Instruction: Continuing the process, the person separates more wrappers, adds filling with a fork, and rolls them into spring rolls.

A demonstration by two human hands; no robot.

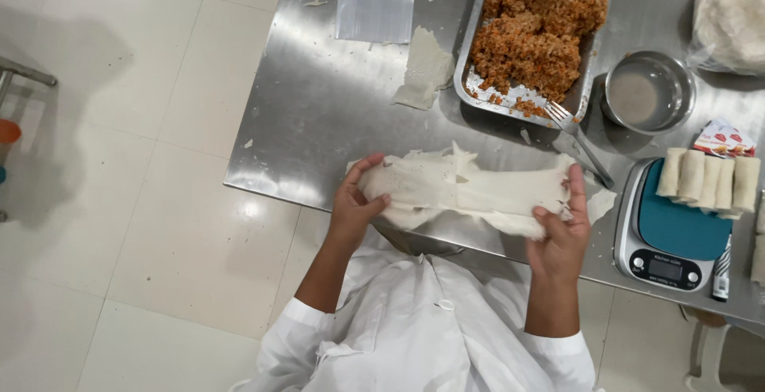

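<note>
My left hand [356,203] and my right hand [562,233] both grip a thin white pastry sheet [470,187], stretched between them over the near edge of the steel table [319,105]. The sheet is torn and ragged along its top edge. My left thumb presses its left end, while my right fingers pinch its right end. Just beyond the sheet stands a metal tray [470,73] heaped with an orange-brown filling [538,29]. A fork [578,133] rests at the tray's near corner.
A steel bowl [647,91] sits right of the tray. Several rolled wraps [709,181] lie on a kitchen scale [673,229]. A torn pastry scrap [425,69], a clear plastic sheet [376,0] and a bag of white wrappers [731,13] lie further back. Tiled floor [119,161] spreads left.
</note>
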